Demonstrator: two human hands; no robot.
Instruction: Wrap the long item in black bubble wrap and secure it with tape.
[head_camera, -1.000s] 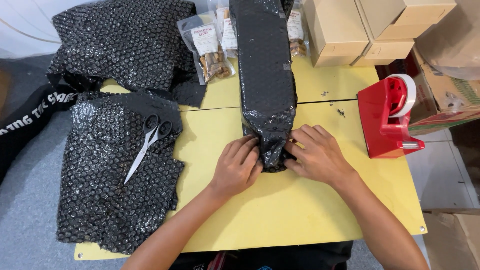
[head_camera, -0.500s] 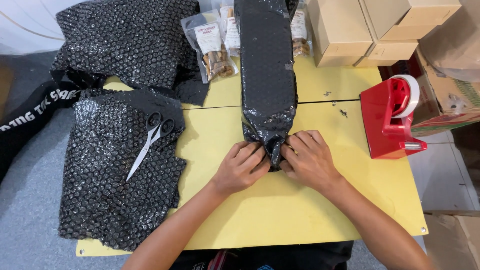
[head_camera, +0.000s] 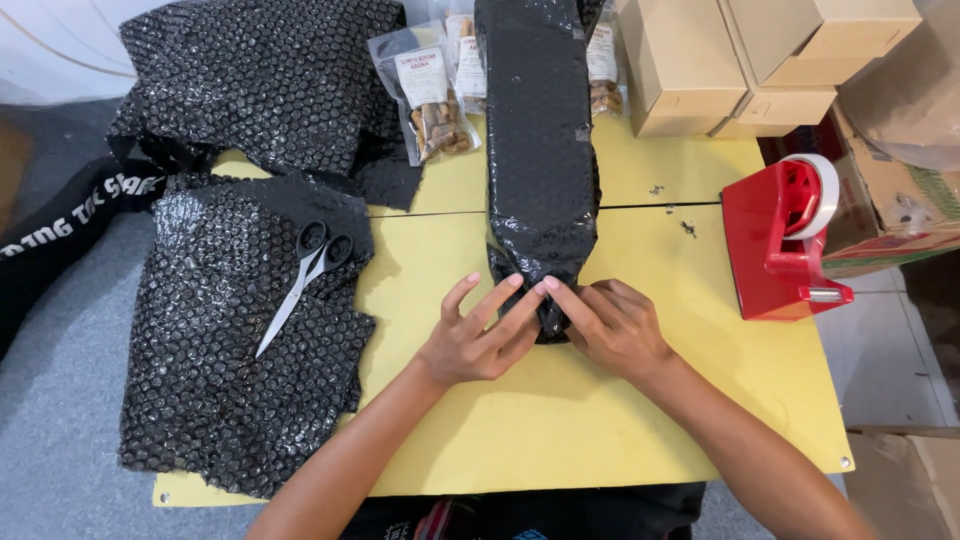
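Observation:
A long bundle wrapped in black bubble wrap (head_camera: 540, 140) lies lengthwise on the yellow table (head_camera: 620, 430), its near end pointing at me. My left hand (head_camera: 478, 335) rests at that end with its fingers spread, the fingertips pressing the wrap's folded tip. On the tip's right side my right hand (head_camera: 612, 325) pinches the gathered wrap between fingers and thumb. The very end of the bundle is partly hidden under both hands.
Loose black bubble wrap sheets (head_camera: 240, 330) cover the table's left side, with scissors (head_camera: 305, 275) on top. A red tape dispenser (head_camera: 785, 240) stands at the right. Clear snack pouches (head_camera: 430, 95) and brown cardboard boxes (head_camera: 700, 60) lie at the back.
My left hand has opened its fingers and slid onto the folded tip. The right hand has shifted slightly toward the tip's right side. The bundle stays in place.

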